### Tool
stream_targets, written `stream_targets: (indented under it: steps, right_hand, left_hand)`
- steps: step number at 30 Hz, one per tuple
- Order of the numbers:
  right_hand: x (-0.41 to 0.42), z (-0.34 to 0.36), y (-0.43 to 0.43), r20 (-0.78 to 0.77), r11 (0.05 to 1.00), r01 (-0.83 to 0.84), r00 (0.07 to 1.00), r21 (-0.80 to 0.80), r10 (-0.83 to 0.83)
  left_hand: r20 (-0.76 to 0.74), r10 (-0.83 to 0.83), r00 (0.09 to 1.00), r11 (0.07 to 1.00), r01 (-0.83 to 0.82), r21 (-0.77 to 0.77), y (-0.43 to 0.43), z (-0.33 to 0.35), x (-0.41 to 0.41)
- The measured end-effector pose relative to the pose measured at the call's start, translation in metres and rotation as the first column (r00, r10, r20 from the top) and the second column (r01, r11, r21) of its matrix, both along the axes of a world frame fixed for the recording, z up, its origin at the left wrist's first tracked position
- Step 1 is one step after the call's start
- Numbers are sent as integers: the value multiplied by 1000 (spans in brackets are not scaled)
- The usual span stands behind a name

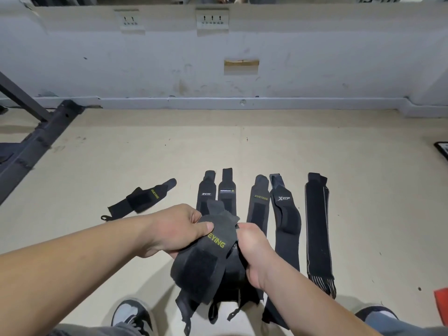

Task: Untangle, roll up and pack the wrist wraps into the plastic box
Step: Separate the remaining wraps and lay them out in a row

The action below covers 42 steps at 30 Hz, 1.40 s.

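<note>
Left hand [179, 229] and right hand [252, 248] both grip tangled black wrist wrap [206, 253] between them, tails hanging toward floor [242, 146]; laid-out wraps [286, 214] just beyond, long axes pointing away.

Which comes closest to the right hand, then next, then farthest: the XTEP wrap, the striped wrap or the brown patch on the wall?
1. XTEP wrap, just right of the right hand.
2. Striped wrap, farther to the right.
3. Brown patch, up on the wall, far ahead.

Dim, even light; bowed edges
</note>
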State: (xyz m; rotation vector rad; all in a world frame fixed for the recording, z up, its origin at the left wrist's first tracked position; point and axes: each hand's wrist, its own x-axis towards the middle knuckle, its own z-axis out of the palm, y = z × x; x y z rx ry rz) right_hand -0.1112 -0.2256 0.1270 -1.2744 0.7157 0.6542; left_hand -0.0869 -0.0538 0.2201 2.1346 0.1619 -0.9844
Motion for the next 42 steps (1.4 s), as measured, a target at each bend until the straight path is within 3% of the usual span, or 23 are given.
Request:
stream_targets:
  steps: [3,7,10,14,16,19,22,24,27,33,36,42]
  right_hand:
    - [0,4,2,80,997,73,994,39,-76]
    - [3,17,3,114,979,77,989,187,-99]
    - [7,26,3,77,962,126,986,243,-148]
    - [9,31,5,20,954,63,997,292,-71]
    - [10,37,11,48,957,43,997,287,-60]
    - [21,36,17,108,952,66,989,297,-102]
    - [35,27,22,168,962,38,982,270,-86]
    - [41,17,28,167,974,23,984,224,-61]
    - [49,1,37,141,980,16,989,196,-44]
    - [81,-41,66,66,972,56,995,227,-72]
    - [104,-73,81,-13,986,86,996,143,-85]
    - [143,-139,85,-48,998,-30,998,-62,27]
  left_hand:
    - [53,90,994,994,-87,-68,-3,-2,-1]
    - [18,138,990,978,-134,-158,-4,0,1]
    - [25,117,993,986,-113,-122,-1,-2,3]
    - [42,163,986,985,-160,-68,1,-4,4]
    - [55,167,984,986,-167,-8,5,-2,6]
    - [161,49,986,974,-83,209,28,-3,16]
    - [205,-68,976,903,-27,429,59,-10,31]
    - [212,-68,975,875,-44,482,77,-13,40]
    - [210,14,978,902,-103,419,101,-21,53]
    - [125,-111,986,895,45,444,123,-89,77]
    - [171,-128,977,896,39,443,128,-134,90]
    - [211,93,973,970,-137,201,133,-227,125]
